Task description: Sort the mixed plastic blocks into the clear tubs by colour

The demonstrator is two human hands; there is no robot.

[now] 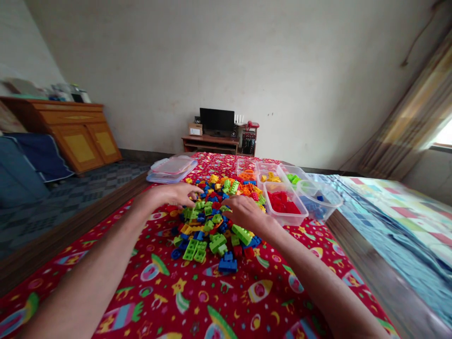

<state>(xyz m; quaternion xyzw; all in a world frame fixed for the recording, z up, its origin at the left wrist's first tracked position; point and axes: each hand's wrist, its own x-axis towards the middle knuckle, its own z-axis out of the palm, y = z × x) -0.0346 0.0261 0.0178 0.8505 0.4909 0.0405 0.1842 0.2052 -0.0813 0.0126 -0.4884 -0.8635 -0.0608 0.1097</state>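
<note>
A heap of toy building bricks [212, 219] in green, blue, yellow, orange and red lies in front of me. My left hand [181, 193] reaches over the left side of the heap, thumb and fingers apart, with no brick visible between them. From the right, my right hand [243, 208] bends over the middle of the heap. Its fingers and thumb close around a green brick [225, 208], which is partly covered. Nearest me in the heap are a blue brick [228, 263] and some green bricks [195, 250].
Right of the heap stand clear plastic tubs: one of red bricks [304, 214], a round one with blue bricks [335, 203], others behind with green, yellow and orange. Stacked lids [172, 169] lie at the back left. A red patterned cloth [169, 292] covers the table.
</note>
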